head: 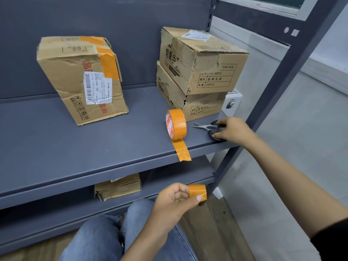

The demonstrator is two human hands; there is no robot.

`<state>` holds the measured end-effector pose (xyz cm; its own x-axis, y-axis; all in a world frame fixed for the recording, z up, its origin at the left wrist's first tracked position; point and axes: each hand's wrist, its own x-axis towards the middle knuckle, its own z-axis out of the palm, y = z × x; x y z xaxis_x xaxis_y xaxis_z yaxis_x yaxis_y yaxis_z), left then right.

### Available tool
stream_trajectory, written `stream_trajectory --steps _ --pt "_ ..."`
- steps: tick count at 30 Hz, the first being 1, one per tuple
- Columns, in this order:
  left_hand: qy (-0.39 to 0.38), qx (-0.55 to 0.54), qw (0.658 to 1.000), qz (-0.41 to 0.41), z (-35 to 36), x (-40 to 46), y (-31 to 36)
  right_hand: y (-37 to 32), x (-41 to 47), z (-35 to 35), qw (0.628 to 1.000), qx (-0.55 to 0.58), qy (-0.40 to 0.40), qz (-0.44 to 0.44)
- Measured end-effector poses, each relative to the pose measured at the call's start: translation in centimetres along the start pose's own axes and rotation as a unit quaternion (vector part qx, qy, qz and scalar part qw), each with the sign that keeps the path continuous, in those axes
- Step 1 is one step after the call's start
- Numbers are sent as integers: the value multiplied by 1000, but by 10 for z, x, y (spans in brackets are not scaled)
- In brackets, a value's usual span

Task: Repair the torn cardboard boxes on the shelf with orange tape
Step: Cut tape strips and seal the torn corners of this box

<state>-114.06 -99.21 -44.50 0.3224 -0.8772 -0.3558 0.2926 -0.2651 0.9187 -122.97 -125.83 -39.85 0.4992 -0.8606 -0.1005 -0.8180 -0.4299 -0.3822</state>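
Note:
An orange tape roll [176,126] stands on edge on the grey shelf [94,144], its loose end hanging over the front lip. My left hand [174,199] pinches a cut piece of orange tape [197,192] below the shelf. My right hand [233,130] rests on the black-handled scissors [205,126] lying on the shelf, fingers curled around the handles. A tilted cardboard box [81,80] patched with orange tape sits at left. Two stacked torn boxes, the upper [199,59] and the lower [180,102], stand at right behind the roll.
A flattened cardboard box [117,186] lies on the lower shelf. The shelf's grey upright post [273,91] rises at right, a white wall beyond it. My knees in blue jeans [105,234] are just below the left hand, over a wooden floor.

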Motion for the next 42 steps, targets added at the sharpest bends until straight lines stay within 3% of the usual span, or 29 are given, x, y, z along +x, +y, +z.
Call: stream_trajectory --steps 5,8,10,16,21,23,27,34,42 --pt "27 -6 998 52 -4 4 7 -6 7 3 1000 6 -15 -14" --pt "41 0 995 90 -8 7 16 -13 -5 0 998 0 44 -50" --pt "49 0 992 113 -10 8 23 -21 -18 -5 995 55 60 -64" --pt "61 21 978 197 -14 2 48 -58 -55 -14 959 213 -159 -96" --pt "66 61 962 260 -20 -8 61 -83 -65 -5 892 255 -371 -45" --pt "71 74 956 273 -23 -10 61 -91 -67 -2 863 292 -410 -40" --pt "79 83 956 269 -28 -12 60 -105 -63 0 847 363 -383 -69" --pt "94 88 964 234 -41 -13 59 -125 -48 -12 880 379 -252 -134" --pt "139 73 972 172 -72 -3 77 -171 -38 -31 884 378 -138 -239"
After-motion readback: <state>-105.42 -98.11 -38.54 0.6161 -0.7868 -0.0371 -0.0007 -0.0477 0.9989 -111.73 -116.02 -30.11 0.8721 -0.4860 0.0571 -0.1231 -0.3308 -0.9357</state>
